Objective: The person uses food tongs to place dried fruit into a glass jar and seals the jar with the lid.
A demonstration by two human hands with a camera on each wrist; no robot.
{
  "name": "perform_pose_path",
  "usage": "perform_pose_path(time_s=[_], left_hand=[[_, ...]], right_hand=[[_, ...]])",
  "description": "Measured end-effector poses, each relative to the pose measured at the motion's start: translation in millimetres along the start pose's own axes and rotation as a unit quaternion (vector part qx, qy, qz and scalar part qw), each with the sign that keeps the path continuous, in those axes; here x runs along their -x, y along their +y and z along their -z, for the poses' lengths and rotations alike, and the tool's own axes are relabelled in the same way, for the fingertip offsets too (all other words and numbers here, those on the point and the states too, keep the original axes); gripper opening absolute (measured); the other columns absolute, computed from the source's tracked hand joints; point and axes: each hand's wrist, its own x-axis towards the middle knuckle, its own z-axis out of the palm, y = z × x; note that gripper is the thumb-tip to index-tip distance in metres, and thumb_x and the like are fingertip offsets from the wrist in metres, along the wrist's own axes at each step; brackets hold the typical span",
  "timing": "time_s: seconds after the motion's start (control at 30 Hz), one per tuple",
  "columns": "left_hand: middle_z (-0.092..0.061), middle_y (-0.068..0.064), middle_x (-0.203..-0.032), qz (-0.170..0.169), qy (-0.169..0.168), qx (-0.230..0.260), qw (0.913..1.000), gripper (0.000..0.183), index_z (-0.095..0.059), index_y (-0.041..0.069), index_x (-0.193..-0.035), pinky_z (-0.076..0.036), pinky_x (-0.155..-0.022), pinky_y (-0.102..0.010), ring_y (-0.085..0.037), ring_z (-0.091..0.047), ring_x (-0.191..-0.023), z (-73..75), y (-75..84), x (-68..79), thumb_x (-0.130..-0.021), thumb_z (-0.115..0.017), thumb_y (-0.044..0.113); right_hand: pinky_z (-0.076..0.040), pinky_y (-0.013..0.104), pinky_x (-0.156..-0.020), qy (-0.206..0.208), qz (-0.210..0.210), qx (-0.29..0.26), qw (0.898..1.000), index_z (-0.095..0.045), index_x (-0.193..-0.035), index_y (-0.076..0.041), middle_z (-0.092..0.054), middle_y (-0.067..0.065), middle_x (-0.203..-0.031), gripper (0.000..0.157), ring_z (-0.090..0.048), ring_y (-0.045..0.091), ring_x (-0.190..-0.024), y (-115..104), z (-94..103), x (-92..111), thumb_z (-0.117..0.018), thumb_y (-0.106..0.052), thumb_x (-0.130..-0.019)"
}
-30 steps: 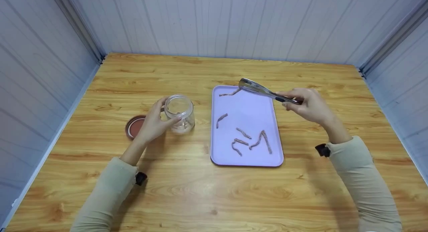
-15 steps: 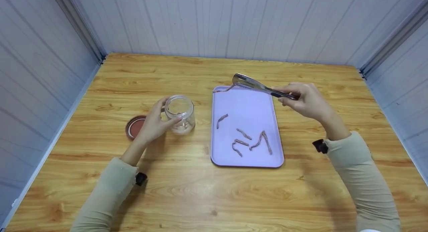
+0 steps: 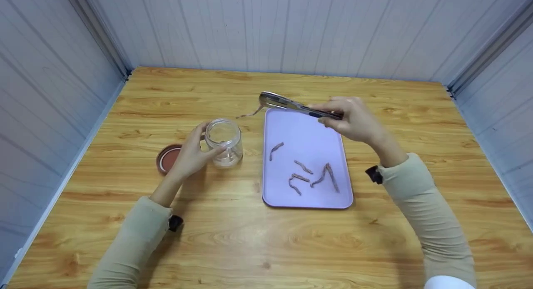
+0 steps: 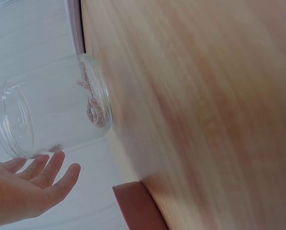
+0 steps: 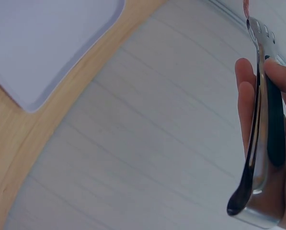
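R hand (image 3: 352, 119): fingers and thumb clamped on grip of metal tongs (image 3: 287, 104), slotted head pointing L; metal is rigid, prob. smooth, best held where R hand has it, mid-handle on dark panel. L hand (image 3: 195, 153): fingers curled w/ thumb opposed, clamped round upper part of clear jar (image 3: 231, 158). In tongs' tip: 1 pc. thin brown strip (image 3: 252, 113), held by one end, free end trailing L in the air btw tray and jar, near jar mouth but outside it. Strip prob. v. light, dry, semi-stiff; may snap if squeezed hard; mid-length hold would likely swing less than this end hold. Jar: open mouth up, base seemingly on tabletop (image 3: 250, 239); glass or plastic, can't tell; prob. light, slick-walled, hold below rim. Jar contents, per L wrist view: a few brown pcs. (image 4: 96, 111) at bottom. Lilac tray (image 3: 308, 133), R of jar, bearing loose strips: 1 short pc. (image 3: 276, 150) nr. L edge, rest grouped in near half, incl. bent pc. (image 3: 328, 172); thin, low-lying, so prob. easiest pinched across the middle. Red-brown lid (image 3: 170, 158): off jar, on tabletop beyond L hand, partly hidden by it.
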Motion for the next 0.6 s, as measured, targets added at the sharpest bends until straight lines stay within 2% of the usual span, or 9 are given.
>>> perform_pose_path(time_s=[0.33,0.6], left_hand=[[-0.036,-0.012,-0.131,0.008,-0.002,0.0,1.0,0.08,-0.03,0.005,-0.134,-0.029,-0.095,-0.044,-0.027,-0.035,-0.117,1.2,0.8,0.1,-0.074,-0.068,0.041],[-0.037,-0.012,-0.131,-0.005,0.004,0.004,1.0,0.078,-0.032,0.004,-0.133,-0.03,-0.095,-0.043,-0.027,-0.036,-0.116,-0.3,0.6,-0.1,-0.074,-0.069,0.038]], right_hand=[[-0.031,0.024,-0.044,-0.023,0.021,0.002,1.0,-0.066,-0.108,-0.014,-0.056,0.001,-0.071,0.031,-0.037,0.009,-0.052,-8.7,-31.6,-19.3,-0.065,-0.004,-0.078],[-0.032,0.025,-0.046,-0.051,0.014,0.01,0.999,-0.065,-0.109,-0.016,-0.055,-0.001,-0.072,0.031,-0.038,0.01,-0.052,-17.5,-51.0,-24.3,-0.062,-0.005,-0.081]])
